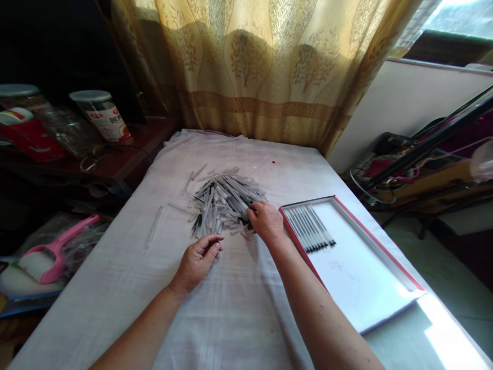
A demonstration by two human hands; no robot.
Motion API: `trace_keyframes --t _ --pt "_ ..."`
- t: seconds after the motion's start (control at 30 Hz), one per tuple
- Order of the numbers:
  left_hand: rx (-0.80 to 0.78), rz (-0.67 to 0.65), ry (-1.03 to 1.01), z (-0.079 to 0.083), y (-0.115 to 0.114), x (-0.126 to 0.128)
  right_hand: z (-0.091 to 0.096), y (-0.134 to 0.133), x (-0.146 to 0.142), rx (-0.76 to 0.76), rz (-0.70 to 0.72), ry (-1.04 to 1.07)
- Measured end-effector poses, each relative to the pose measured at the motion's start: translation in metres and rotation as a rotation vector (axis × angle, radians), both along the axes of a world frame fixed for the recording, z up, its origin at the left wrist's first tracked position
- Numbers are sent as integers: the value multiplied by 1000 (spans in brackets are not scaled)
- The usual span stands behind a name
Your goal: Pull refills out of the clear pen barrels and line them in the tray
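Observation:
A loose heap of pens (227, 198), with clear barrels and some dark tips, lies on the cloth. My right hand (266, 222) is at the heap's right edge, its fingers closed on a pen that they mostly cover. Just in front of the heap, my left hand (198, 261) rests with fingers loosely curled and apart, holding nothing visible. Beside my right forearm is a shallow white tray (370, 277) with red sides. A row of several pens (311, 228) lies side by side in its far left part, black ends toward me.
One clear tube (154, 226) lies left of the heap. A small red piece (273, 162) and a white piece (254, 167) are farther back. Jars (103, 118) stand on a dark cabinet at left, above a pink-handled item (57, 252). A curtain (246, 61) hangs behind the table.

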State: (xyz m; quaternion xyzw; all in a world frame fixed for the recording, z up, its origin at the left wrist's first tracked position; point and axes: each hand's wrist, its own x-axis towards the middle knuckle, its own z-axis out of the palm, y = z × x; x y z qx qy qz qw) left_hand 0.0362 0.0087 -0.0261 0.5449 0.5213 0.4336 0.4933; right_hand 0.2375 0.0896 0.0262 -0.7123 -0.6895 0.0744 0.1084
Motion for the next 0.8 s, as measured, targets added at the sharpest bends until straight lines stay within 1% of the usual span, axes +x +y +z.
trace_keyframes --t 0.1,0.23,0.4,0.5,0.57,0.63,0.7,0.73,0.8 --pt "12 -9 11 0 0 0 -5 -1 3 4 -9 3" --pt "23 -27 30 -1 0 0 -9 -4 2 47 8 31" --pt "51 -31 55 -3 0 0 -7 2 -5 22 2 -2" --pt "111 -34 105 -4 -2 -1 -7 -1 -3 58 -41 53" --pt "231 -9 201 -3 -4 -2 -8 -9 3 111 -63 151" --pt "429 55 337 -2 -5 -2 -10 -23 10 159 -43 294" --pt "627 143 481 -1 -7 -2 -11 -40 15 180 18 445" --pt "697 181 548 0 -7 -2 -11 -48 17 169 61 512" --pt "766 220 665 0 -7 -3 -11 -60 19 112 160 620"
